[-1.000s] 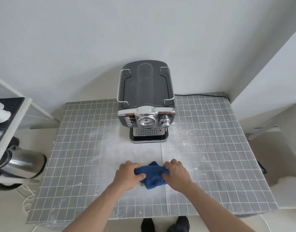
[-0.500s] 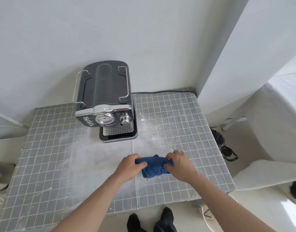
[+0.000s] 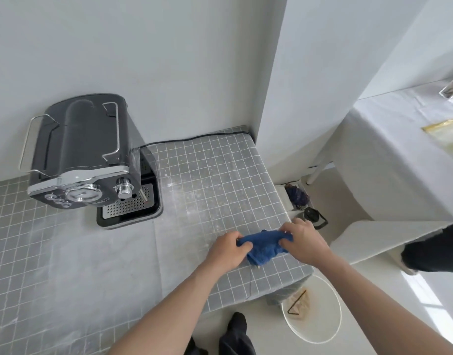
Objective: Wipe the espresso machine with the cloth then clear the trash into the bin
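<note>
Near the front right corner of the tabletop point(image 3: 215, 175): one blue cloth point(image 3: 263, 245), bunched, stretched between both hands just above the grey grid-patterned surface. Left hand point(image 3: 229, 251): fingers curled round the cloth's left end. Right hand point(image 3: 303, 242): fingers and thumb pinching the cloth's right end. A loose thread hangs from the cloth's underside over the tabletop edge.

Espresso machine point(image 3: 84, 160): black and chrome, at the back left of the tabletop against the wall, well apart from the cloth; perforated drip tray facing front, black cable running from behind it along the wall. White dusty smears lie across the tabletop between machine and cloth.

Bin point(image 3: 312, 310): white, round, on the floor just beside the tabletop's front right corner, below the right forearm; brownish scraps and a thin dark stick lie inside.

Change against the earlier frames: the view has swung right, so the espresso machine now sits far left in the picture and the bin, hidden a second ago and barely showing half a second ago, is largely in sight. The hands and cloth have shifted from the middle of the tabletop front toward its right corner, with the same two-handed hold kept.

Surroundings: white-draped table point(image 3: 399, 155) to the right; dark shoes at the bottom edge.
</note>
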`<move>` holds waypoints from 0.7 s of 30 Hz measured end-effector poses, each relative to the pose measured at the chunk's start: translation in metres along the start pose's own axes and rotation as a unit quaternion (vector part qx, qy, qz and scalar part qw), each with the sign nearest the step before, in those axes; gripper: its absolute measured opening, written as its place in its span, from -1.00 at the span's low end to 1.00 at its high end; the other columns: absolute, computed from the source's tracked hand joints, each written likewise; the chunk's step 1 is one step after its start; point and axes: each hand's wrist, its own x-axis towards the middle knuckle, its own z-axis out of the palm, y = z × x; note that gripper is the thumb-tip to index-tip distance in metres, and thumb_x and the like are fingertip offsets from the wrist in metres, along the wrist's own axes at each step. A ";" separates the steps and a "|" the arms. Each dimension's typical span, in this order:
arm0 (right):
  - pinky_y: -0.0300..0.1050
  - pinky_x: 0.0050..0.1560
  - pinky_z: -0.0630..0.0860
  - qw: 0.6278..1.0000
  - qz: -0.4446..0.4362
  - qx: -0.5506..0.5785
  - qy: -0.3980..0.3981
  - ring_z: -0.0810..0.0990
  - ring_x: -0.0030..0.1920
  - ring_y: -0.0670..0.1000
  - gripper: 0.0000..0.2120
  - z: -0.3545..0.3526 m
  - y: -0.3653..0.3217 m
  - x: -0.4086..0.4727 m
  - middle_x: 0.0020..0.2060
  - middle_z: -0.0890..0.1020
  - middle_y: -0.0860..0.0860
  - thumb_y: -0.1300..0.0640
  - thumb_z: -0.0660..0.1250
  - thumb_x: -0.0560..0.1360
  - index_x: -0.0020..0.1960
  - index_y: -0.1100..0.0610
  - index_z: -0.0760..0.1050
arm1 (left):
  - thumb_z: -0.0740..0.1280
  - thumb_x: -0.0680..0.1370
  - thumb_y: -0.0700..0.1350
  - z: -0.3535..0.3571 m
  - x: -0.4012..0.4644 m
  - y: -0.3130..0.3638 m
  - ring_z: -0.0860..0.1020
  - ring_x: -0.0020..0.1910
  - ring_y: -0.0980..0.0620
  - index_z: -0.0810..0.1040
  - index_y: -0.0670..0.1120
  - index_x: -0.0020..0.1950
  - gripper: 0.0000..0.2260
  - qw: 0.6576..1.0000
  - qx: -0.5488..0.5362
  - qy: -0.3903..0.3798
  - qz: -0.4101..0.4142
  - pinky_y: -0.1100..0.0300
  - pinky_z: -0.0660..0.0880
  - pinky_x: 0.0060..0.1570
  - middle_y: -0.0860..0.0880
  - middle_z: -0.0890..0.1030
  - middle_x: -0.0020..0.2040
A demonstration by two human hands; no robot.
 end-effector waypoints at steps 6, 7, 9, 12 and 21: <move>0.05 0.16 0.51 0.999 0.028 -0.008 -0.031 0.43 0.17 0.08 -0.67 0.017 0.016 -0.003 0.12 0.49 -0.03 0.02 0.29 0.60 0.36 -0.07 0.51 | 0.29 0.63 0.12 0.028 0.009 -0.002 0.60 -0.02 -0.05 0.64 0.03 0.13 -0.77 0.985 0.150 0.072 0.042 -0.01 0.60 0.01 0.00 0.63 0.01; 0.05 0.17 0.52 0.999 0.023 -0.004 -0.034 0.44 0.17 0.08 -0.66 0.021 0.017 -0.004 0.14 0.50 -0.02 0.02 0.29 0.60 0.38 -0.07 0.50 | 0.29 0.63 0.13 0.030 0.009 -0.003 0.59 0.01 -0.06 0.63 0.04 0.16 -0.76 0.984 0.155 0.075 0.043 -0.01 0.59 0.03 0.00 0.62 0.05; 0.04 0.18 0.52 0.999 0.025 0.009 -0.036 0.45 0.17 0.08 -0.64 0.028 0.017 -0.005 0.16 0.51 -0.01 0.03 0.29 0.60 0.39 -0.05 0.50 | 0.28 0.64 0.15 0.032 0.010 -0.003 0.59 0.05 -0.06 0.62 0.06 0.20 -0.74 0.982 0.164 0.079 0.041 -0.01 0.58 0.06 0.01 0.61 0.09; 0.01 0.16 0.53 0.999 0.028 0.013 -0.032 0.46 0.16 0.07 -0.66 0.028 0.015 -0.004 0.11 0.49 -0.03 0.03 0.28 0.61 0.37 -0.04 0.51 | 0.27 0.63 0.16 0.029 0.009 0.000 0.57 0.09 -0.04 0.59 0.04 0.21 -0.72 0.984 0.158 0.082 0.032 0.00 0.55 0.10 0.02 0.60 0.13; 0.02 0.32 0.49 0.998 0.030 0.056 -0.009 0.44 0.39 0.12 -0.58 0.010 -0.018 -0.003 0.39 0.49 0.03 0.06 0.30 0.63 0.48 -0.03 0.44 | 0.18 0.66 0.15 -0.019 -0.020 -0.025 0.48 0.37 -0.08 0.39 0.08 0.53 -0.56 0.983 0.153 0.096 -0.008 -0.15 0.42 0.34 0.00 0.48 0.44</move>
